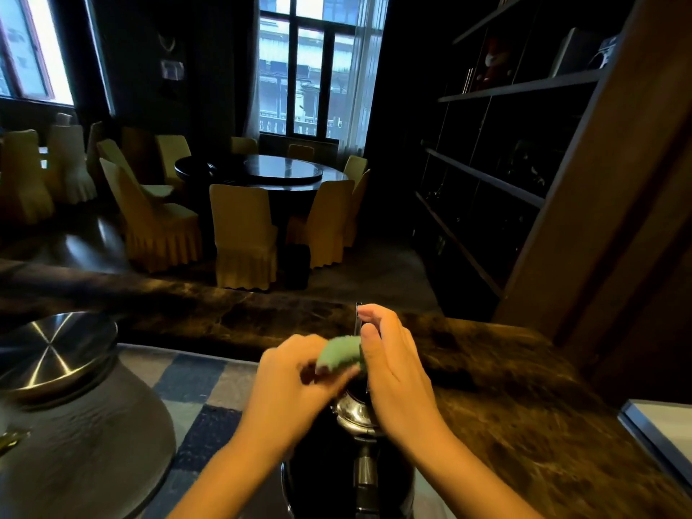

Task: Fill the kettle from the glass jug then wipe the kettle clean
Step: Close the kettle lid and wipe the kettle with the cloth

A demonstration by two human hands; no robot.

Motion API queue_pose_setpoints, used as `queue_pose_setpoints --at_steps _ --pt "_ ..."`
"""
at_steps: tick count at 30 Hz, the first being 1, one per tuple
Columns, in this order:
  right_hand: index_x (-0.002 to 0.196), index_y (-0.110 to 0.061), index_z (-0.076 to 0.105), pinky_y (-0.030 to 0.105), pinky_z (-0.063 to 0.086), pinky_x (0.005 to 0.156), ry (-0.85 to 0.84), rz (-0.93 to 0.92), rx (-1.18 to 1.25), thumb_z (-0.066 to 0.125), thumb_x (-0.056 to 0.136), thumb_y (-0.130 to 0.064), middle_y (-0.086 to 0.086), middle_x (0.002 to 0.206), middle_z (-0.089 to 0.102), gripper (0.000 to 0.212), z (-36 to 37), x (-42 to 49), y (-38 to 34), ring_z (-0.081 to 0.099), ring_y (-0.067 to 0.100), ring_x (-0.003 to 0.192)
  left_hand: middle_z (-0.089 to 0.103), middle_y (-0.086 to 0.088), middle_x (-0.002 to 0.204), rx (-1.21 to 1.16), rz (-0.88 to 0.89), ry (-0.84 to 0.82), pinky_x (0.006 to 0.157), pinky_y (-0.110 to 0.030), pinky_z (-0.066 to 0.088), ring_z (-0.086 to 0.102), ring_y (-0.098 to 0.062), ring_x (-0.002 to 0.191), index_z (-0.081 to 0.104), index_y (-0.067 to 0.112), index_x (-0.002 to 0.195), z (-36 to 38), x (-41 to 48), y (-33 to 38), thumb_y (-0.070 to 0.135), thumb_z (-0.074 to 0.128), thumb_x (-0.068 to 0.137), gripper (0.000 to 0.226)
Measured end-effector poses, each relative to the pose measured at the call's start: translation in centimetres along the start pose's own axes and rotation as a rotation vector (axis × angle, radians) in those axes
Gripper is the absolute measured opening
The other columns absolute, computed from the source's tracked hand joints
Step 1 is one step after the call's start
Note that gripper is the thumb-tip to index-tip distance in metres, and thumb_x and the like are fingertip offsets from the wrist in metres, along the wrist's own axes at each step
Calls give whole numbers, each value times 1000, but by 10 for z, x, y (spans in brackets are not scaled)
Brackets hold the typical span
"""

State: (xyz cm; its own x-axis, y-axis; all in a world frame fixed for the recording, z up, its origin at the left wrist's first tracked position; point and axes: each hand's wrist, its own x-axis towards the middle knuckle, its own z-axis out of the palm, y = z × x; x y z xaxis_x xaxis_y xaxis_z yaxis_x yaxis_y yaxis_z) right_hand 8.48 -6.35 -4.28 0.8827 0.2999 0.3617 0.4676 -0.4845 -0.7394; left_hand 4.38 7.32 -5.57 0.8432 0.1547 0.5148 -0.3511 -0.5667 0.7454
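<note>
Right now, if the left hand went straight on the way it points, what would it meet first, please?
Probably the right hand: the left hand points rightward with the green cloth at its fingertips, close against the right thumb, though depth is unclear.

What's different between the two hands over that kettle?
The left hand pinches a green cloth and looks motion-blurred. The right hand holds no cloth, looks sharp, and rests fairly straight fingers against what seems a raised lid. Both are bare, over the kettle.
</note>
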Motion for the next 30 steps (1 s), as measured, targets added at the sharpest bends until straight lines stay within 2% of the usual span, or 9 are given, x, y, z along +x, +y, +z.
queue_pose_setpoints --at_steps 2,4,9,11,13,17,22,25,30 --pt "106 -53 42 24 41 91 15 14 112 10 77 -72 -28 111 52 48 0 0 1 47 -6 112 75 15 81 -100 -55 -68 73 -18 53 69 1 81 72 35 88 1 14 -3 32 72 79 9" --pt "104 -50 50 29 47 91 37 18 226 14 83 -68 -19 105 61 45 1 0 3 56 1 106 74 21 78 -149 -73 -140 71 -11 52 69 5 79 68 40 87 4 23 -3 23 70 82 18" --pt "98 -15 67 27 54 78 37 74 558 33 101 -34 7 94 70 39 -4 6 3 67 15 90 75 1 83 -187 -133 -466 78 -22 55 70 -5 81 73 22 91 13 47 5 22 64 87 9" --pt "92 -15 68 21 53 74 71 27 530 43 99 -12 5 89 70 27 -7 5 7 67 10 86 72 -18 96 -215 -199 -572 86 -33 54 69 -16 85 70 4 99 14 54 5 19 59 91 21" --pt "93 -20 70 21 52 79 65 -12 497 47 96 -7 0 93 72 26 -9 2 17 67 8 91 70 -18 108 -284 -244 -637 92 -32 53 69 -17 96 67 4 109 14 53 4 19 54 94 26" --pt "95 -23 73 28 54 85 -58 -62 460 55 93 -18 0 101 73 19 -23 -1 24 67 15 100 67 0 115 -452 -280 -519 79 -11 50 64 -4 104 63 22 112 19 34 3 14 50 95 23" --pt "77 -24 69 24 50 70 107 -222 70 61 84 -36 -7 78 66 17 -37 -19 26 63 11 78 55 15 125 -429 -228 -112 95 -20 46 52 5 114 54 29 110 19 10 -9 9 59 89 29" --pt "69 -25 64 20 44 68 159 -329 -30 62 80 -39 -9 72 58 17 -35 -36 25 56 11 75 63 14 112 -408 -147 -170 93 -22 47 59 2 107 60 31 109 24 -6 -5 21 60 89 23" --pt "65 -21 61 26 45 59 153 -143 95 65 76 -35 -3 71 56 18 -31 -16 22 57 14 67 57 14 118 -424 -113 -293 92 -13 45 56 2 112 56 27 117 21 -7 -4 27 55 81 36"
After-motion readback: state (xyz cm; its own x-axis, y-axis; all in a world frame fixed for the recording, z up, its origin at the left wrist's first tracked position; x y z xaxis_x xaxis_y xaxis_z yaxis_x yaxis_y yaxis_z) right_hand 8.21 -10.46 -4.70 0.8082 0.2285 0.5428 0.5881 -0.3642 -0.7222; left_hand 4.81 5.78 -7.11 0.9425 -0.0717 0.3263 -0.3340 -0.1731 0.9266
